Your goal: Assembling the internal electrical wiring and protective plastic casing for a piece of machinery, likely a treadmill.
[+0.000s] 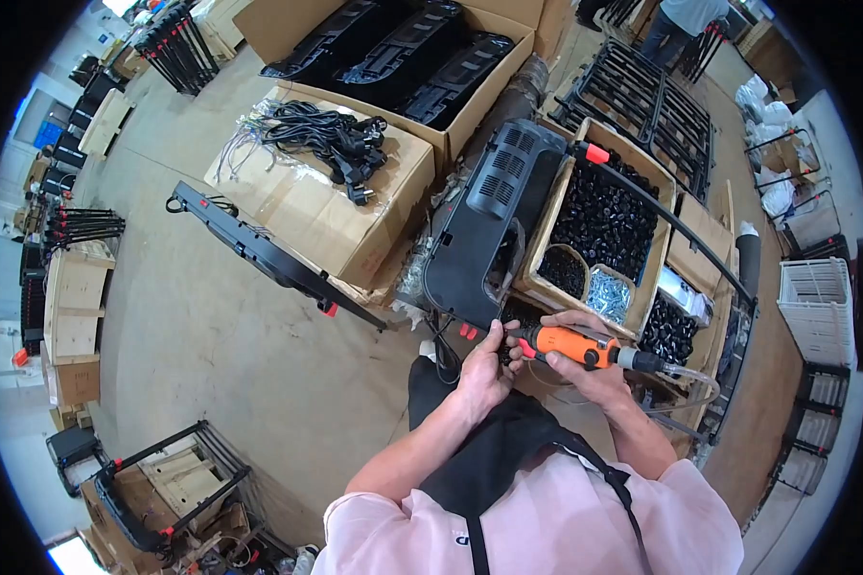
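Observation:
My right hand (593, 374) is wrapped round an orange power screwdriver (571, 343), its tip turned left and a clear hose (692, 374) running off its back end. My left hand (487, 369) is closed close to the tool's tip, thumb and fingers pinched together. What the left fingers hold, if anything, is too small to make out. Just beyond both hands lies a black machine frame (462, 254) with a vented plastic cover (510, 172) on it. Cables (441, 350) hang from its near end beside my left hand. The screwdriver's bit is hidden.
Right of the frame, a cardboard tray (609, 216) holds black plastic parts, with silver screws (609, 292) in a smaller box. To the left, power cords (331, 144) lie on a carton (355, 230). A long black frame (259, 251) leans against it. Black covers (393, 57) fill a box behind.

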A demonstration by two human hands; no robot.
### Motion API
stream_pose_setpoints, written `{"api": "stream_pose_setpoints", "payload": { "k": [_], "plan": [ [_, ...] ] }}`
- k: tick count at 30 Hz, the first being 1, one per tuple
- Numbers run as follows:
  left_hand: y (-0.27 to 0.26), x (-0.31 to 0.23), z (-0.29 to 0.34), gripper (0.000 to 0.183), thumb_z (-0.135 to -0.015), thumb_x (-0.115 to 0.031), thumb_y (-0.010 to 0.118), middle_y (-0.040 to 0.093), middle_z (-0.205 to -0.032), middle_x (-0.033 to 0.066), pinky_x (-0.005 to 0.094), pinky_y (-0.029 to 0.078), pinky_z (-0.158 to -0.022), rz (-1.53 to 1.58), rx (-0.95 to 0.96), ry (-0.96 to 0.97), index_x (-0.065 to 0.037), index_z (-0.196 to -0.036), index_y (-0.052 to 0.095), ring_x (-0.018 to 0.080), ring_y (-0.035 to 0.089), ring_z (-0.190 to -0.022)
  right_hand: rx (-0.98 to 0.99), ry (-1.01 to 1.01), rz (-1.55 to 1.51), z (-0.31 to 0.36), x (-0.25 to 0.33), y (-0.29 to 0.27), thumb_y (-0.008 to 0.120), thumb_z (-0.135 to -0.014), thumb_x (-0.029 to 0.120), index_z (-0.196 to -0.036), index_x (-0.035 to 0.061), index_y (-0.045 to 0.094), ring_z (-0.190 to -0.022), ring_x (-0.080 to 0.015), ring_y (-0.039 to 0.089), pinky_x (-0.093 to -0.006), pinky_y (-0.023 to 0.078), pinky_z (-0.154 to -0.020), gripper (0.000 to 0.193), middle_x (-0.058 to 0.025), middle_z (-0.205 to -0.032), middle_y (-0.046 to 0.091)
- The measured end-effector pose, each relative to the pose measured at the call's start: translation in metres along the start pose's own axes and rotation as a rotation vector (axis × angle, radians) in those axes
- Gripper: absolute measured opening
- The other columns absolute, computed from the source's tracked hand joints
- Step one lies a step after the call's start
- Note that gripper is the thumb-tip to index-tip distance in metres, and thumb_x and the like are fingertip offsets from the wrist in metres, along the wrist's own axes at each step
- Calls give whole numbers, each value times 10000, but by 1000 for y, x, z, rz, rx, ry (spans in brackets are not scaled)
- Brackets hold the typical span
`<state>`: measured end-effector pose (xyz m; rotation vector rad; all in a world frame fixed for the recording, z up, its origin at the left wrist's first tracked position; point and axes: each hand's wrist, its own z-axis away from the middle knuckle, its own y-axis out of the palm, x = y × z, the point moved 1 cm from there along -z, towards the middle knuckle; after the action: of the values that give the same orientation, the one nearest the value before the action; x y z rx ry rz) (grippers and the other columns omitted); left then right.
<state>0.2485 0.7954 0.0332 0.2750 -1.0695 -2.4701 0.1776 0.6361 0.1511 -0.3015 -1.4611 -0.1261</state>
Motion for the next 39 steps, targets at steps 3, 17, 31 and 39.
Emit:
{"api": "stream_pose_setpoints", "payload": {
  "k": [3,17,31,39],
  "plan": [
    [-3,-3,12,357,-1096,-377,509,613,-879,7,277,492,-638,-54,-41,-16,-75,-1257,612,136,576,-739,-51,-17,-28,2,-8,5,794,-845,55,-1301,22,570,-1203,-239,636,-398,507,-1062,509,-162,-1301,663],
    [-15,-106,18,263,-1102,-324,490,582,-897,-20,244,398,-572,-458,148,42,-91,-1175,587,100,514,-723,-147,-14,-12,4,1,29,799,-854,48,-1322,10,566,-1203,-240,642,-390,508,-1067,524,-155,-1292,674],
    [62,-124,-62,239,-928,-117,561,725,-1031,273,533,555,-866,-2417,296,471,14,-1041,726,440,701,-1011,-176,28,78,3,-8,46,805,-850,57,-1317,19,594,-1157,-188,651,-359,519,-1048,514,-110,-1257,694],
    [45,-135,-70,232,-935,-112,554,736,-1024,237,501,549,-894,-2505,403,447,-8,-1051,726,418,699,-1012,-158,31,119,-2,-9,52,815,-845,77,-1304,30,612,-1138,-184,663,-351,518,-1041,505,-100,-1235,706]
  ]
}}
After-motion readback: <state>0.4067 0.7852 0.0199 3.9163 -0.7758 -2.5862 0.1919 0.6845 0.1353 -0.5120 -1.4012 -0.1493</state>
